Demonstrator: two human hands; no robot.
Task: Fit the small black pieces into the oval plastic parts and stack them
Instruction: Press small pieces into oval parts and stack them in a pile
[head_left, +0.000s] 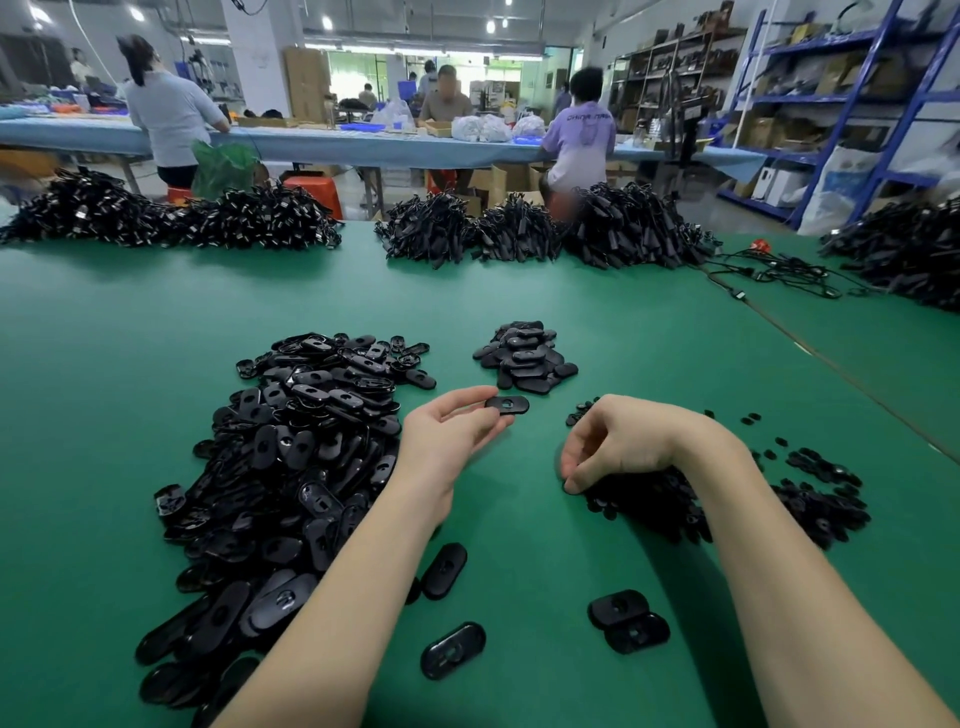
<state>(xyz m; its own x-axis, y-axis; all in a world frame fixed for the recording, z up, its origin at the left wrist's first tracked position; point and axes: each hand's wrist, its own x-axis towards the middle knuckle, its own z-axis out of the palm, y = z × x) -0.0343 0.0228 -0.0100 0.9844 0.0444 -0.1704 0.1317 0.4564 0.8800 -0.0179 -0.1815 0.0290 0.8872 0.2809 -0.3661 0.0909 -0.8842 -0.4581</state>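
My left hand (451, 428) pinches one black oval plastic part (508, 404) by its left end, holding it flat above the green table. My right hand (621, 441) hangs with curled fingers over the left edge of a heap of small black pieces (810, 499), its fingertips touching the heap; whether it holds a piece is hidden. A big loose pile of oval parts (291, 457) lies to the left of my left arm. A smaller stack of oval parts (524, 358) sits just beyond my hands.
Several single oval parts (452, 649) lie on the green table (545, 545) between my forearms. Heaps of black cabled items (519, 228) line the far edge, loose cables (779, 273) trail at right. People work at a bench behind; shelves stand at right.
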